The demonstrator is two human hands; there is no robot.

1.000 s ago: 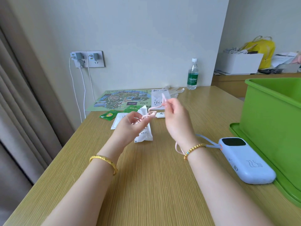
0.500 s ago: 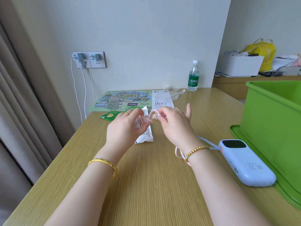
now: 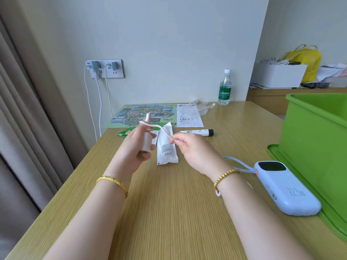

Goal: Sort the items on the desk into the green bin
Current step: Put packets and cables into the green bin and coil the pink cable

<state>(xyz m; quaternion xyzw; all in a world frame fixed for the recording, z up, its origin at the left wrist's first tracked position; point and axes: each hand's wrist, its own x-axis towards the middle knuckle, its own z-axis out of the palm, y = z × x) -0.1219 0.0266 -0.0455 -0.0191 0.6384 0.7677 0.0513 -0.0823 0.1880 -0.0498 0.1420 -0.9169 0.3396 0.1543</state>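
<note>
A thin pink cable [image 3: 161, 128] stretches in the air between my two hands above the desk. My left hand [image 3: 134, 149] is raised, and one end of the cable loops round its upright finger. My right hand [image 3: 195, 152] pinches the cable farther along, and the rest of it hangs under that wrist. The green bin [image 3: 317, 132] stands at the right on a green lid [image 3: 277, 156]. On the desk lie a white packet [image 3: 167, 149], a white tube with a black cap [image 3: 197, 131], a green sachet [image 3: 125, 132] and a pale blue power bank [image 3: 285, 186].
A printed map [image 3: 131, 115] and a paper slip [image 3: 189, 117] lie at the back of the desk, with a water bottle [image 3: 224, 88] near the wall. Chargers sit in a wall socket [image 3: 105, 68]. A curtain [image 3: 28, 109] hangs at the left.
My hands were close together on the cable. They have drawn apart, the right one moving down and right, so the cable now spans between them. The tube with the black cap has come into sight.
</note>
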